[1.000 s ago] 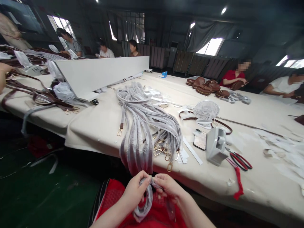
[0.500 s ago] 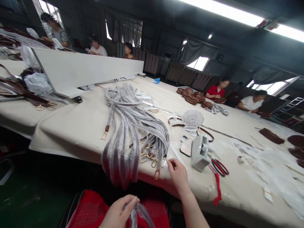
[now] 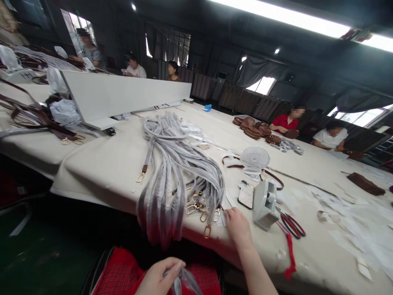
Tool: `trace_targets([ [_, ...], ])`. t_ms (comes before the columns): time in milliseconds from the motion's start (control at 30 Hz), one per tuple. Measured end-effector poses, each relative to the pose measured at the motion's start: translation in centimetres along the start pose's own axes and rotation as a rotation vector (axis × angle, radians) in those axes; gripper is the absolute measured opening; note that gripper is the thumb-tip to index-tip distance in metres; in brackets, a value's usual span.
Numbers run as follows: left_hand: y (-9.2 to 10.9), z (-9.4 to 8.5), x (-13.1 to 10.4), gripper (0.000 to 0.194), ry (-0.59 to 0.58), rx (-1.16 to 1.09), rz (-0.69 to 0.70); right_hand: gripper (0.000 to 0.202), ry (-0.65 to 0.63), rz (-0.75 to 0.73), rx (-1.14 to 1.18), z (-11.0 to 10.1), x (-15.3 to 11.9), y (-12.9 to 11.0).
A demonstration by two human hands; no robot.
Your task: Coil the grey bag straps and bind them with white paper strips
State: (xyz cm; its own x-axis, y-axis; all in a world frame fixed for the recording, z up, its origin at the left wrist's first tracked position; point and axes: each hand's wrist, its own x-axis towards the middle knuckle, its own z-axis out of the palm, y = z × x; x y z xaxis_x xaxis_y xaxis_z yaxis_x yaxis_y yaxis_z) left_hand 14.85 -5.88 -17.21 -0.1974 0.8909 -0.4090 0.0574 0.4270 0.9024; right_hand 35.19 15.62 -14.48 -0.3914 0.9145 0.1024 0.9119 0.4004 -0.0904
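Note:
A pile of grey plastic-wrapped straps (image 3: 172,155) lies on the cream-covered table (image 3: 95,172), with its looped ends hanging over the front edge. Gold clasps (image 3: 190,209) show at its right lower end. My right hand (image 3: 238,226) is at the table edge beside these clasps, fingers pinched together at a strap's end; what lies between the fingertips is too small to make out. Low over my lap, my left hand (image 3: 162,275) is closed around a plastic-wrapped strap (image 3: 186,282).
Right of my right hand are a phone (image 3: 246,195), a tape dispenser (image 3: 265,207) and red-handled scissors (image 3: 293,225). A white fan (image 3: 254,157) stands behind. Brown bags (image 3: 253,128), a white divider (image 3: 129,94) and several seated people are farther back.
The view has shifted, so the scene sits slightly farther right and lower. My right hand remains by the clasps, its fingers more curled; my left hand still holds the strap.

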Motion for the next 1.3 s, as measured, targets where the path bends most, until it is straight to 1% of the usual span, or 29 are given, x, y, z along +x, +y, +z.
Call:
trace_targets([
  [133, -0.3, -0.4, 0.1, 0.06, -0.01, 0.01, -0.007, 0.027, 0.027, 0.033, -0.111, -1.8, -1.1, 2.0],
  [233, -0.9, -0.5, 0.3, 0.062, -0.031, 0.014, -0.036, 0.026, 0.061, 0.127, -0.162, -3.6, -2.9, 4.5],
  [300, -1.2, -0.3, 0.4, 0.063, -0.045, 0.01, -0.05, 0.027, 0.112, 0.236, -0.146, -4.9, -4.2, 6.2],
  [367, -1.2, -0.1, 0.4, 0.064, -0.055, 0.0, -0.06, 0.027, 0.171, 0.359, 0.02, -6.2, -5.6, 7.3],
  [400, -1.2, 0.0, 0.4, 0.064, -0.059, -0.008, -0.065, 0.027, 0.202, 0.386, 0.167, -6.8, -6.3, 7.5],
  [433, -1.1, 0.2, 0.3, 0.063, -0.066, -0.016, -0.068, 0.028, 0.229, 0.378, 0.337, -7.4, -7.0, 7.5],
  [467, -0.9, 0.2, 0.3, 0.062, -0.073, -0.025, -0.072, 0.029, 0.241, 0.33, 0.507, -7.9, -7.6, 7.2],
  [500, -0.8, 0.3, 0.2, 0.061, -0.079, -0.034, -0.073, 0.03, 0.237, 0.25, 0.651, -8.3, -8.1, 6.6],
  [567, -0.7, 0.3, 0.1, 0.059, -0.089, -0.056, -0.078, 0.026, 0.175, 0.086, 0.852, -9.0, -9.0, 5.0],
  [667, -1.0, 0.3, -0.1, 0.057, -0.061, -0.11, -0.11, 0.019, -0.028, -0.053, 1.006, -9.4, -9.8, 1.9],
  [733, -1.4, 0.2, -0.2, 0.058, -0.012, -0.175, -0.143, 0.02, -0.118, -0.077, 1.066, -9.1, -10.1, -0.1],
  [767, -1.6, 0.2, -0.2, 0.059, 0.015, -0.216, -0.16, 0.02, -0.139, -0.078, 1.079, -8.8, -10.2, -1.0],
  [867, -2.1, 0.2, -0.3, 0.064, 0.067, -0.323, -0.209, 0.015, -0.144, -0.116, 1.029, -7.6, -10.2, -3.0],
  [933, -2.3, 0.2, -0.3, 0.067, 0.081, -0.353, -0.224, 0.011, -0.137, -0.2, 0.961, -7.0, -10.1, -3.8],
  [1000, -2.5, 0.1, -0.4, 0.069, 0.093, -0.357, -0.233, 0.007, -0.137, -0.294, 0.897, -6.9, -9.9, -4.3],
  [1067, -2.5, 0.1, -0.5, 0.07, 0.111, -0.346, -0.236, 0.006, -0.142, -0.392, 0.836, -7.5, -9.8, -4.7],
  [1200, -2.4, 0.0, -0.7, 0.069, 0.164, -0.308, -0.206, 0.009, -0.168, -0.56, 0.717, -9.6, -9.4, -5.6],
  [1300, -2.4, 0.0, -0.7, 0.068, 0.15, -0.309, -0.225, 0.009, -0.192, -0.635, 0.652, -11.0, -9.1, -6.3],
])
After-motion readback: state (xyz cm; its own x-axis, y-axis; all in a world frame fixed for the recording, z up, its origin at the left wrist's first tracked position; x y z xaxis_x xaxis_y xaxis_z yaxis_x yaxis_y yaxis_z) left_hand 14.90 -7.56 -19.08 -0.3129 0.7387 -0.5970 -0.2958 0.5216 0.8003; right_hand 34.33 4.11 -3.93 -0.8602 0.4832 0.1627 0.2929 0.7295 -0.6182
